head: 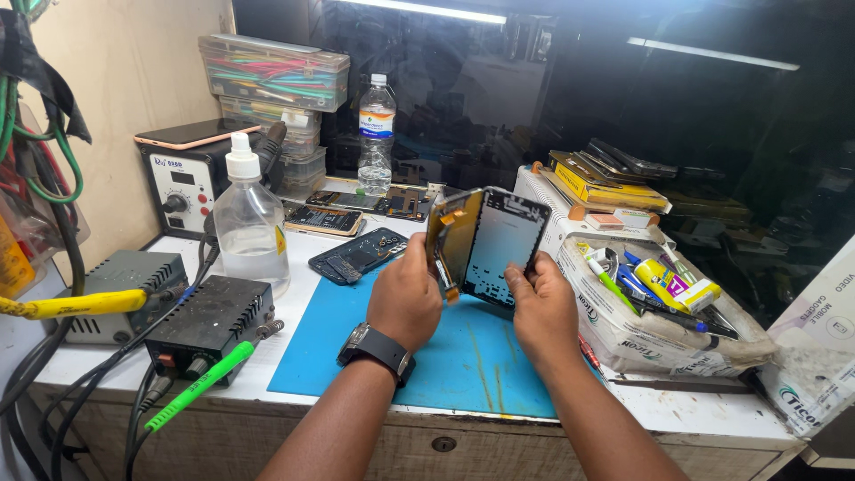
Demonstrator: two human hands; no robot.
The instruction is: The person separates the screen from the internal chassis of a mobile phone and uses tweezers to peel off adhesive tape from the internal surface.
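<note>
Black phone frame (499, 245) upright, gripped between left hand (407, 294) and right hand (541, 307), above blue mat (463, 356)

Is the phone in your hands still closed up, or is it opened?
Opened. The phone is split: the left hand swings one panel away from the frame held by the right hand, like a book.

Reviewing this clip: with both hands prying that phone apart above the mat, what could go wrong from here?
1. The left hand and right hand hold the screen panel and phone frame spread apart in the air; the panel could crack or drop onto the blue mat.
2. The clear liquid bottle stands near the left elbow's path and might get knocked over onto the power supply.
</note>
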